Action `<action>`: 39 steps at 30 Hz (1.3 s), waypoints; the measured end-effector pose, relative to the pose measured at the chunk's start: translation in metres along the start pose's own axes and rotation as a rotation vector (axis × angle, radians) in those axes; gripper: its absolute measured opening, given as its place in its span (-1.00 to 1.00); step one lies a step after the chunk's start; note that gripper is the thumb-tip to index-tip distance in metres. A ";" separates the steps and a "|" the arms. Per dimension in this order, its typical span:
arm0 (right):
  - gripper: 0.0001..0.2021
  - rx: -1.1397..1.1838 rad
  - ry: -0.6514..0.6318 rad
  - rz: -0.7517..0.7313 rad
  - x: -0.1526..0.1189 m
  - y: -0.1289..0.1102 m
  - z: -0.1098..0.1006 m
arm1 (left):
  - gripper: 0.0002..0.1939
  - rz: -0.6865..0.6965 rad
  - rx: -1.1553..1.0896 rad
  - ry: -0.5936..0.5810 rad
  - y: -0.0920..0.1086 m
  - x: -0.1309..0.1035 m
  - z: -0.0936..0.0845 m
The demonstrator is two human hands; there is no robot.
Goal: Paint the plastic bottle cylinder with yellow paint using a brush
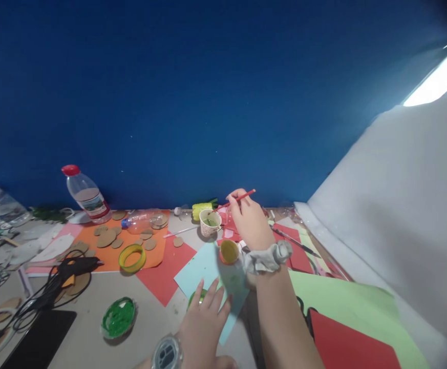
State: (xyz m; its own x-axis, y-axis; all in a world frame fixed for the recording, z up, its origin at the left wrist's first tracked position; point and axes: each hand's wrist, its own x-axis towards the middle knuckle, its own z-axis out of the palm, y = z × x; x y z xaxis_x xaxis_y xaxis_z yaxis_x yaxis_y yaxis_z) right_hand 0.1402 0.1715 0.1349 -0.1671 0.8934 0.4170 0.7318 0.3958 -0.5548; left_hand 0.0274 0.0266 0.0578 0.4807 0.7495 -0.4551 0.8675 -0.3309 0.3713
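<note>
My right hand [248, 215], with a grey scrunchie on the wrist, pinches a thin red paintbrush [242, 198]. The brush's lower end is in a patterned paper cup [209, 228] that holds greenish liquid. Below it, my left hand [206, 318] lies spread over light blue paper [196, 271], its fingertips at a green round object [197, 296] that they partly cover. Between the hands stands a small container with a yellowish inside [229, 251]. A dish of green paint [118, 318] sits left of my left hand.
A red-capped bottle [89, 197] stands at the back left. Cardboard discs [106, 238] and a yellow ring [131, 258] rest on orange paper. A glue gun [77, 265] with a black cable and a black phone [41, 341] lie left. Red paper [349, 341] and green paper [361, 300] lie right.
</note>
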 end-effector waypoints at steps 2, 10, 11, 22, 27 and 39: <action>-0.80 -0.004 -0.004 -0.007 0.000 0.000 0.000 | -0.09 -0.005 -0.002 -0.008 0.000 0.000 -0.001; -0.79 -0.035 -0.015 -0.017 -0.001 -0.003 -0.003 | -0.08 -0.006 -0.007 0.001 0.000 0.001 0.002; -0.79 -0.037 -0.016 -0.017 -0.001 -0.003 -0.003 | -0.09 -0.005 -0.007 -0.001 0.000 0.001 0.002; -0.72 -0.053 -0.054 -0.046 -0.001 -0.004 -0.004 | -0.09 -0.008 0.002 0.019 0.000 0.001 0.002; -0.72 -0.053 -0.101 -0.056 -0.004 -0.006 -0.007 | -0.08 -0.004 -0.002 0.030 -0.002 0.001 0.003; -0.77 -0.012 -0.097 -0.057 -0.007 -0.009 -0.013 | -0.12 0.003 -0.023 0.030 -0.001 -0.002 0.000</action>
State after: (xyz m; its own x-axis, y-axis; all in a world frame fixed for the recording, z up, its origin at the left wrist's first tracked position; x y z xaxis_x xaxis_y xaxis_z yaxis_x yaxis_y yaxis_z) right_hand 0.1431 0.1586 0.1459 -0.2714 0.8861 0.3757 0.7272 0.4445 -0.5231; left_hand 0.0253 0.0255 0.0587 0.4788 0.7654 -0.4301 0.8628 -0.3198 0.3915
